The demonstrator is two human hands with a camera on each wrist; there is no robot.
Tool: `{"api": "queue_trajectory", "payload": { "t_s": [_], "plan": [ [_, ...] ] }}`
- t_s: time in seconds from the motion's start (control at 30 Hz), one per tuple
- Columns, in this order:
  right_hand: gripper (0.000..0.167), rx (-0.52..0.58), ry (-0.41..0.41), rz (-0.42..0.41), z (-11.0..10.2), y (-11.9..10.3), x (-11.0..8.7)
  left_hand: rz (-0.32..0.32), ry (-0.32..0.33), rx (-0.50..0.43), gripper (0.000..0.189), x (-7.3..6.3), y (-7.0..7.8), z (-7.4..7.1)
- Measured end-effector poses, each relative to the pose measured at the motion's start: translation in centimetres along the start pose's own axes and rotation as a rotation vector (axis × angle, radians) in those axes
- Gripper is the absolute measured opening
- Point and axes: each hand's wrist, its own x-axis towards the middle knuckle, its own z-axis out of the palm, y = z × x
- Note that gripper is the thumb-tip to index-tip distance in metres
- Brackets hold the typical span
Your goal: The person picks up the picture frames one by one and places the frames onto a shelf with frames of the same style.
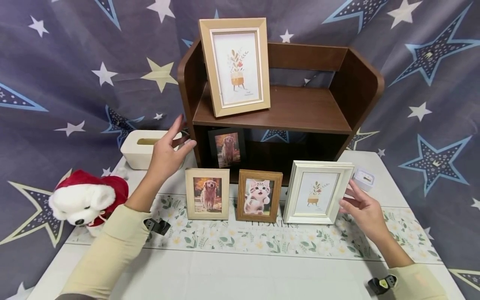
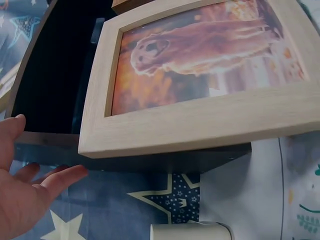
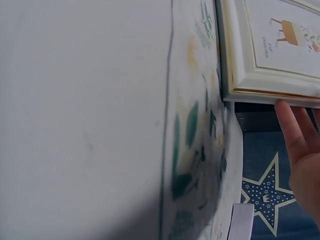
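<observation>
In the head view my left hand [image 1: 168, 152] is held beside the left side of the brown shelf [image 1: 303, 106], fingers spread and nothing in them. A light wood picture frame [image 1: 189, 196] with a dog photo stands below and to its right. My right hand [image 1: 363, 210] is at the right edge of a white picture frame [image 1: 290, 196] with a potted-plant print. In the right wrist view its fingertips [image 3: 283, 107] lie right at that edge, fingers extended. Between the light wood and white frames stands a brown wooden frame [image 1: 240, 196] with a kitten picture.
A larger tan frame [image 1: 207, 62] leans on the shelf's upper level. A dark frame [image 1: 213, 150] stands in the lower compartment. At left are a white tissue box [image 1: 136, 156] and a plush dog [image 1: 84, 200]. A small white box [image 1: 363, 179] sits behind my right hand.
</observation>
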Motion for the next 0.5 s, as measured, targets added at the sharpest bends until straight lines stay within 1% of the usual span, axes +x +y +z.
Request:
{"api": "queue_trajectory", "payload": {
  "t_s": [0.13,0.23,0.37,0.5],
  "plan": [
    [0.072,-0.005,0.044,0.007,0.3,0.2,0.0,0.027,0.026,0.005,0.078,0.8,0.3,0.3],
    [0.072,0.009,0.071,0.002,0.5,0.3,0.1,0.035,0.032,-0.008,0.078,1.4,0.5,0.5],
    [0.074,-0.017,0.078,-0.012,0.8,0.4,0.1,0.023,0.03,-0.015,0.079,1.8,0.8,0.7],
    [0.074,-0.024,0.082,-0.017,1.1,0.7,0.1,0.035,0.048,0.008,0.078,2.0,0.9,0.8]
  ]
}}
